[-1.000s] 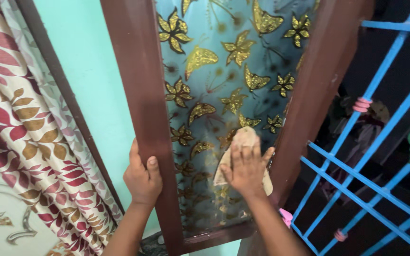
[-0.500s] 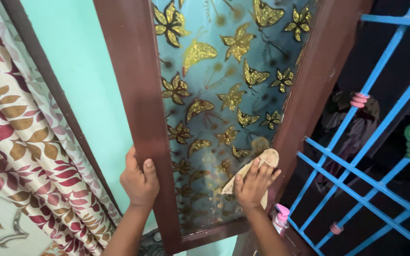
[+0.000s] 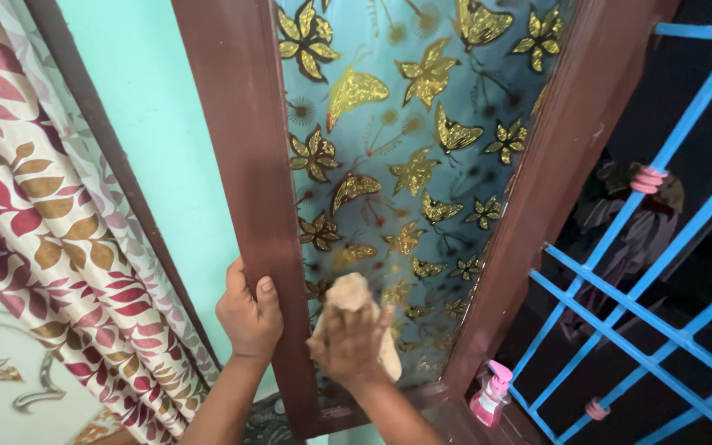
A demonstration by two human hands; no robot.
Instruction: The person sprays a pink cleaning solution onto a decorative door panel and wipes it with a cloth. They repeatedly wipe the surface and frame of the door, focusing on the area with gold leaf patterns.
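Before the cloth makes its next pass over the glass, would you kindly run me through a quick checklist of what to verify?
1. Left hand steadying the brown window frame: ok, it wraps the edge.
2. Right hand pressing the beige cloth to the patterned glass pane: ok.
3. Cloth clear of the frame: ok, it lies on glass.
4. Pink spray bottle upright, apart from both hands: ok.
5. Glass clean under the cloth: cannot tell.

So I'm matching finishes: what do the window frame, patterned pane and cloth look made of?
Window frame: probably wood under glossy brown paint, showing soft sheen. Patterned pane: likely frosted blue glass with glittery gold butterfly and flower motifs. Cloth: soft beige fabric, bunched under the right hand.
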